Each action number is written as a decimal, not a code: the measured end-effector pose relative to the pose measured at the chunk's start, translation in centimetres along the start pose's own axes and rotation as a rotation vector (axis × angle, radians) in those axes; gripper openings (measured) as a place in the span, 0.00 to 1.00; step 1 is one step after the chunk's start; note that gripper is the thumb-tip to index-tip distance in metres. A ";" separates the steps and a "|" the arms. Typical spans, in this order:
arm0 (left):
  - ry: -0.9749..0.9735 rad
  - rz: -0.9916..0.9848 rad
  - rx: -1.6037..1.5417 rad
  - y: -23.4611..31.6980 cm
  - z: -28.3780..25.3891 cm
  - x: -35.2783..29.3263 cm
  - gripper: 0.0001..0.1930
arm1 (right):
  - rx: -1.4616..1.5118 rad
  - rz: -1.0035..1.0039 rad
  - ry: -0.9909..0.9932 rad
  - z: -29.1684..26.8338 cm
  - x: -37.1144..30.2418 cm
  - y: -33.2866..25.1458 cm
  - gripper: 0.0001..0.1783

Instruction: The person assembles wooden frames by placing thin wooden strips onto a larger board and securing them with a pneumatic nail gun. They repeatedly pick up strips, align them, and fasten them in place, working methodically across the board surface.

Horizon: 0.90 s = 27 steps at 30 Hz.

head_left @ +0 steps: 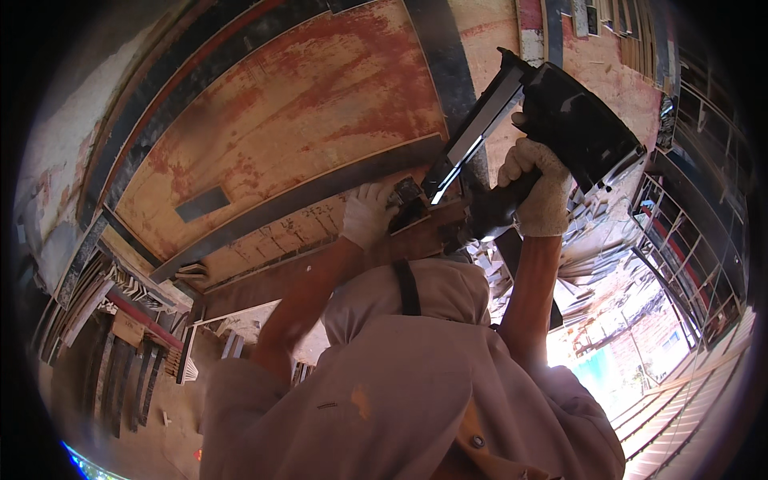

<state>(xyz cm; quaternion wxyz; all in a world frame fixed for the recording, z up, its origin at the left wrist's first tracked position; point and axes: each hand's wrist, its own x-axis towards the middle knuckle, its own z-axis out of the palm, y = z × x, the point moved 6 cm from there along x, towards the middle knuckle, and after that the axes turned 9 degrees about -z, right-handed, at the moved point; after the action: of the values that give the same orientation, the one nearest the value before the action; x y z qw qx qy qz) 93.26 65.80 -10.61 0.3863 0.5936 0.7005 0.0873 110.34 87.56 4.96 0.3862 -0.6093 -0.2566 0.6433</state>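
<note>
My right hand, in a pale work glove, is wrapped round the handle of a large black nail gun. Its long straight magazine slants down and left toward the near edge of the work surface. My left hand, gloved too, bends its fingers against a small dark block just left of the magazine's lower end. How far its fingers reach round the block is partly hidden. Beneath both hands runs a dark strip along a reddish-stained wooden panel.
A short dark piece lies on the panel. Stacked strips stand at the left, with dark boards below them. On the right are a metal rack and a heap of wood offcuts. More strips lie at the far right.
</note>
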 end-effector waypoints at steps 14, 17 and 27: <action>0.388 -0.342 -0.544 0.9 -13.5 13.7 0.16 | -0.259 -0.206 -0.255 -0.3 0.1 0.8 0.19; 0.443 -0.214 -0.786 3.6 -18.1 23.1 0.15 | 0.036 -0.006 -0.162 1.1 0.8 2.6 0.19; 0.541 -0.158 -0.337 4.0 -18.4 34.9 0.18 | 0.043 -0.015 -0.191 2.1 3.7 6.2 0.18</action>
<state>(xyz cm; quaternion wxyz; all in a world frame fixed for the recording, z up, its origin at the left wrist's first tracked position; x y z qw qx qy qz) 84.58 104.47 -10.87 0.2846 0.4204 0.7973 0.3266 107.28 87.34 -1.88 0.3777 -0.5348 -0.2832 0.7008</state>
